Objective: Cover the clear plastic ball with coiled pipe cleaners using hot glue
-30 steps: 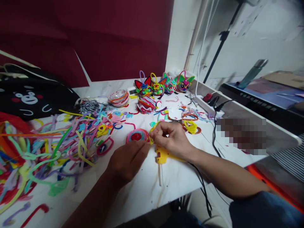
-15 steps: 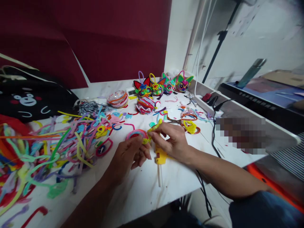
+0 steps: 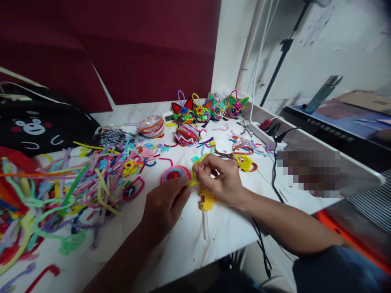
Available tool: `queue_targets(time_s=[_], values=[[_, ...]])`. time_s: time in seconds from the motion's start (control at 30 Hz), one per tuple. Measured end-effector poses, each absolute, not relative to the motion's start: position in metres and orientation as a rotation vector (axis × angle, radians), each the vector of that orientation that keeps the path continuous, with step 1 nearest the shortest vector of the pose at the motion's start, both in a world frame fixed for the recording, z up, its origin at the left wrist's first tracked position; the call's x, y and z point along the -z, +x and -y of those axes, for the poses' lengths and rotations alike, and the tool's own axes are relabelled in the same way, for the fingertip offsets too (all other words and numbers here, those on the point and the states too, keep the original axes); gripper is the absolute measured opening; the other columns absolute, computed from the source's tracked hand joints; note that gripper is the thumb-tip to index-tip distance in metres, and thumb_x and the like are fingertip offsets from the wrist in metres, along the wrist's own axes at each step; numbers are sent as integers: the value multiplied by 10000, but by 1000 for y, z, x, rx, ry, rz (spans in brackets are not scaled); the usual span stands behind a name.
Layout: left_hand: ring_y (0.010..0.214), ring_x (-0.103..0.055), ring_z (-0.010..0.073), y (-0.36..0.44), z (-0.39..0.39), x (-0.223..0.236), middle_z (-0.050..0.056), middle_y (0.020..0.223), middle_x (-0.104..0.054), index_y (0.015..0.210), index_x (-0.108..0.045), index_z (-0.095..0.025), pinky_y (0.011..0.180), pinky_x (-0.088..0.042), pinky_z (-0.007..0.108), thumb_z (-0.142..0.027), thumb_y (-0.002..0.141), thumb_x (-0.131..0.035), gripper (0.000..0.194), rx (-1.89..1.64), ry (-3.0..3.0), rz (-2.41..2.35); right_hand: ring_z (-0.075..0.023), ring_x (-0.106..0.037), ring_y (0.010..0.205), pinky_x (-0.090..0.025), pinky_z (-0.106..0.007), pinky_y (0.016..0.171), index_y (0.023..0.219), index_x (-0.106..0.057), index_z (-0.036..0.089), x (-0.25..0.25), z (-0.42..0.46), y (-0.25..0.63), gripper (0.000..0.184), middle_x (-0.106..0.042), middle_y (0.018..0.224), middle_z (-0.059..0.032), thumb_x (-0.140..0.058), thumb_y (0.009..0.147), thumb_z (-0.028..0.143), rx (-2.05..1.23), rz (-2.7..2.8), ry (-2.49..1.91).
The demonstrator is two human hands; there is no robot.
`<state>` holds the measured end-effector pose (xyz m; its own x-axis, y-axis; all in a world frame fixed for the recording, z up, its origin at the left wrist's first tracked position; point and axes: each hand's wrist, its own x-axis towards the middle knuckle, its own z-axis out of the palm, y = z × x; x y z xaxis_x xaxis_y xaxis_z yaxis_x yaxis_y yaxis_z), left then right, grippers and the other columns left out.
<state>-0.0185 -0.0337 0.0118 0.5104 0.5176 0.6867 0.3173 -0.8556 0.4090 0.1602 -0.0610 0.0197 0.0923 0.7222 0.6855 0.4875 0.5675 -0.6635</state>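
Observation:
A yellow pipe cleaner (image 3: 193,180) is pinched between my two hands over the middle of the table. My left hand (image 3: 165,201) grips its lower end with thumb and fingers. The upper part is held by my right hand (image 3: 218,175), its fingers curled. Just behind my left hand lies a round coil of pink, blue and red pipe cleaners (image 3: 174,174), partly covered by the fingers. A yellow glue gun (image 3: 207,199) lies beneath my right hand, a clear glue stick (image 3: 205,226) jutting out toward me. Orange-handled scissors (image 3: 244,149) rest behind my right hand, beside a bent yellow pipe-cleaner piece (image 3: 243,162).
A heap of loose pipe cleaners (image 3: 88,179) spreads over the left side. Several finished cat-like heads (image 3: 186,116) stand at the back, with two wrapped balls (image 3: 187,135) in front. A power strip (image 3: 269,136) and black cable (image 3: 273,179) run along the right.
My left hand has turned, its fingers folding in under the thumb. Both hands are closer together on the yellow pipe cleaner. The things on the table have stayed put.

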Motion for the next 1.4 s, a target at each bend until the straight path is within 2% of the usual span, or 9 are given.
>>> queue_targets(time_s=[0.17,0.3,0.4,0.53,0.73,0.9,1.03,1.17,1.4], values=[[774,-704,186,-22,27,-11,113,868,-741,1063,-640,-90,715,-544,258,-78,934,-553,155,-1498,3101,-340,-46,-370,407,-299,-180,427,688,-574,177,-21,63,159,155,-411,460,103,-641,826,202,-601,1422,-1207],[771,-690,205,-23,25,-16,132,850,-736,1055,-642,-61,721,-545,296,-66,954,-499,175,-1487,3222,-258,-83,-478,371,-383,-186,391,740,-599,186,-25,60,161,111,-470,444,95,-670,802,244,-1022,1340,-1224],[781,-692,214,-25,26,-17,145,853,-738,1054,-645,-51,720,-543,306,-57,939,-524,166,-1508,3208,-278,-81,-492,375,-436,-194,395,782,-634,171,-31,57,164,211,-534,468,79,-740,798,353,-1293,1320,-1138],[806,-709,236,-28,25,-16,154,876,-746,1066,-652,-52,717,-539,323,-39,890,-604,184,-1590,3180,-337,-71,-573,463,-434,-159,439,820,-688,144,-34,53,171,305,-622,577,44,-783,788,432,-1473,1314,-1003],[754,-713,232,-30,25,-20,141,838,-748,1015,-654,-79,642,-501,321,-36,863,-640,159,-1644,3152,-288,-49,-566,453,-422,-143,434,874,-704,144,-26,47,176,307,-654,644,41,-849,724,369,-1640,1251,-872],[753,-705,206,-26,29,-16,114,849,-743,981,-643,-118,670,-527,302,-37,849,-659,156,-1692,3019,-345,-42,-503,468,-425,-153,470,792,-635,147,-32,50,173,271,-564,589,73,-839,743,320,-1586,1296,-835],[544,-599,119,-20,33,-10,2,688,-663,940,-627,-173,515,-478,216,-236,896,-667,87,-1472,2445,-751,-70,-500,526,-436,-187,529,813,-581,169,-36,55,170,312,-513,581,81,-789,809,401,-1384,1405,-849],[429,-486,115,-17,31,-9,18,556,-590,756,-653,-182,371,-323,219,-502,971,-465,429,-968,1706,-851,-89,-482,533,-398,-207,520,833,-552,192,-35,57,168,319,-489,591,80,-721,866,461,-1239,1501,-834],[382,-392,64,-14,30,-20,21,573,-608,692,-621,-164,356,-154,176,-549,809,-681,406,-627,1183,-787,-104,-513,671,-404,-221,618,832,-580,183,-31,55,168,138,-562,732,32,-617,944,255,-860,1712,-860]])
